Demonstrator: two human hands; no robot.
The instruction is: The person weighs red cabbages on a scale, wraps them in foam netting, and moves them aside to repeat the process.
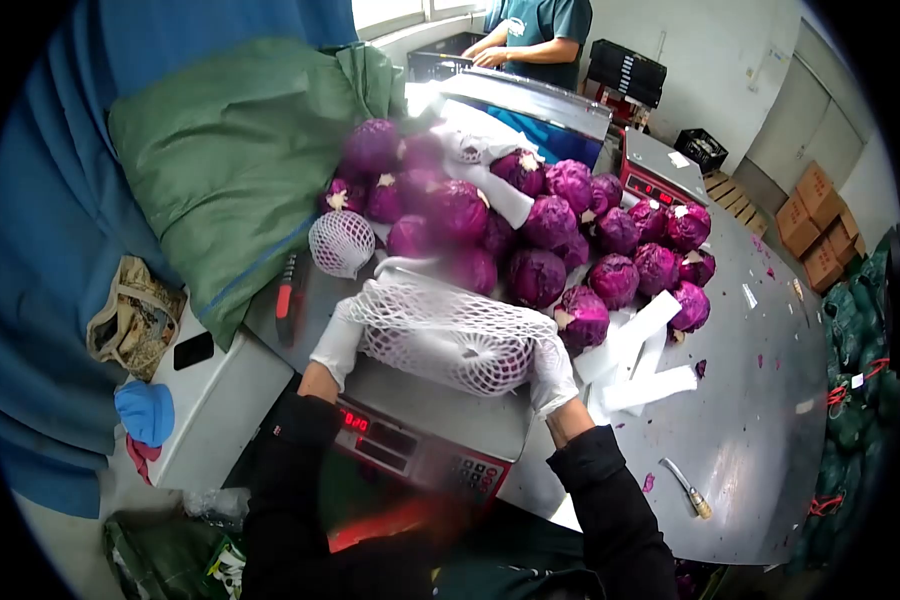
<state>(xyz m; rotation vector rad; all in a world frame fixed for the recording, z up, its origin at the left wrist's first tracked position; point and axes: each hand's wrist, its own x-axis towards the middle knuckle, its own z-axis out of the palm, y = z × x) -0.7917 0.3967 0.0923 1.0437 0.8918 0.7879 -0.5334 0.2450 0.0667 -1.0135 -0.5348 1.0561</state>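
Note:
My left hand (339, 340) and my right hand (552, 376), both in white gloves, grip the two ends of a bundle of white foam netting (450, 335). Purple shows through its mesh, and the fingers are partly hidden by it. The bundle is over the steel pan of a red digital scale (420, 450) with a lit display. Just beyond my hands lies a heap of red cabbages (537, 278). One cabbage in a foam net (342, 244) sits at the heap's left side. Flat white foam sleeves (650, 390) lie to the right of my right hand.
A curved-handled knife (692, 490) lies on the steel table (750, 400) at the right. A big green sack (230, 170) leans at the left, above a phone (193, 350) and a blue cap (145, 412). Another person (540, 40) stands at a black crate behind a second scale (660, 170).

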